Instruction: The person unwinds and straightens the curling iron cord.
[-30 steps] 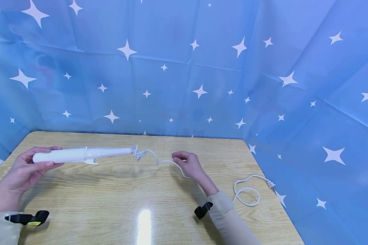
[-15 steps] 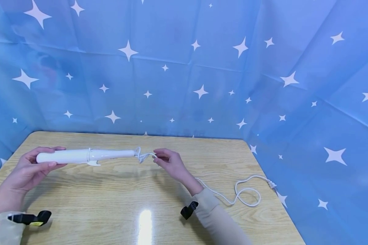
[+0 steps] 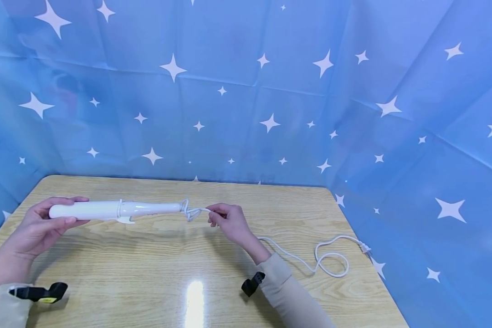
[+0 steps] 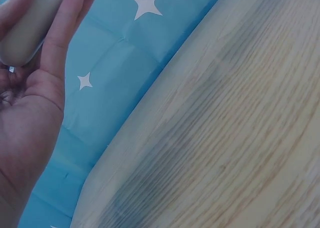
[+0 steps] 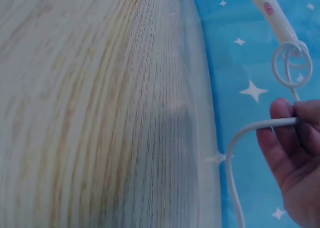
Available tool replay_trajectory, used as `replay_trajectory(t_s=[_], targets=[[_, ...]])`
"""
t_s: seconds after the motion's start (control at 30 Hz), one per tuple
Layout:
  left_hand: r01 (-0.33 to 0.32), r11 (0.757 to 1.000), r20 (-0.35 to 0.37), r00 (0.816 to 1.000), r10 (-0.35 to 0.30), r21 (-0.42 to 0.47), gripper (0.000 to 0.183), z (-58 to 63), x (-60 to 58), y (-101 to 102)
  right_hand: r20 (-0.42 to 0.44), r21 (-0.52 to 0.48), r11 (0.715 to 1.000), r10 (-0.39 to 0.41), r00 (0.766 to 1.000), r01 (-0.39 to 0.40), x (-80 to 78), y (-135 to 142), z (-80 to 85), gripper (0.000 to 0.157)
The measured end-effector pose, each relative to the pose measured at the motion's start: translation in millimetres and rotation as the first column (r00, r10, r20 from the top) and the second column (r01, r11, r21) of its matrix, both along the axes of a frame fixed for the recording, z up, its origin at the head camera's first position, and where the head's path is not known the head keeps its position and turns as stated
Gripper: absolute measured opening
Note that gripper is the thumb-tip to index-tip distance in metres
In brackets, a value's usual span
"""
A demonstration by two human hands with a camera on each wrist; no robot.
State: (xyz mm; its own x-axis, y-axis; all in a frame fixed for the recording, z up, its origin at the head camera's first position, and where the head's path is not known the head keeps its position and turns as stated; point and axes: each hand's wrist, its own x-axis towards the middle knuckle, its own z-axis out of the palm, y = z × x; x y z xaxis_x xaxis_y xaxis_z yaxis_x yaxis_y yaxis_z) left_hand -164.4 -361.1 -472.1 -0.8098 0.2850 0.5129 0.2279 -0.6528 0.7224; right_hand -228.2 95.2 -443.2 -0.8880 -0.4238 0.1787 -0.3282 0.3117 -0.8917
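Note:
A white curling iron (image 3: pixel 149 209) is held level above the table, its small lever pointing down. My left hand (image 3: pixel 38 225) grips the rounded end of its thick barrel, thumb below and fingers above; the left wrist view shows that barrel end (image 4: pixel 25 37) in the palm. From the thin handle end comes a white power cord (image 3: pixel 289 255), looped in a small tangle beside the handle. My right hand (image 3: pixel 231 223) pinches the cord just right of those loops. In the right wrist view the cord (image 5: pixel 250 125) passes between thumb and fingers and hangs down in a bend.
Farther right, the cord lies on the wooden table (image 3: pixel 147 273) in a loose coil, its plug (image 3: pixel 365 247) at the table's right edge. A blue curtain with white stars (image 3: pixel 229 91) stands behind and to the right.
My right hand has slid left along the cord toward the handle, then dipped slightly. More cord now trails behind it on the table. The left hand and curling iron have barely moved.

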Motion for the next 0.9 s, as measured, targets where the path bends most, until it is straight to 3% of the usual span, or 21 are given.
replay_trajectory(t_s=[0.3, 0.5, 0.73, 0.9], targets=[[-0.065, 0.996, -0.012, 0.998, 0.064, -0.069, 0.052, -1.4, -2.7, -1, -0.034, 0.078, 0.997, -0.018, 0.999, 0.02, 2.3, 8, 1.2, 0.021], [-0.112, 0.989, -0.001, 0.994, 0.112, -0.097, 0.051, 0.7, -1.2, -7, -0.043, 0.09, 0.996, 0.015, 0.999, -0.011, 2.2, 9, -0.1, 0.021], [-0.217, 0.949, 0.006, 0.974, 0.225, -0.229, 0.045, 0.6, 4.2, -18, -0.071, 0.136, 0.99, 0.057, 0.996, -0.047, 3.4, 9, -1.2, 0.02], [-0.202, 0.952, 0.0, 0.978, 0.207, -0.228, 0.047, -0.9, 3.6, -24, -0.08, 0.144, 0.988, 0.065, 0.995, -0.053, 3.7, 11, 0.8, 0.02]])
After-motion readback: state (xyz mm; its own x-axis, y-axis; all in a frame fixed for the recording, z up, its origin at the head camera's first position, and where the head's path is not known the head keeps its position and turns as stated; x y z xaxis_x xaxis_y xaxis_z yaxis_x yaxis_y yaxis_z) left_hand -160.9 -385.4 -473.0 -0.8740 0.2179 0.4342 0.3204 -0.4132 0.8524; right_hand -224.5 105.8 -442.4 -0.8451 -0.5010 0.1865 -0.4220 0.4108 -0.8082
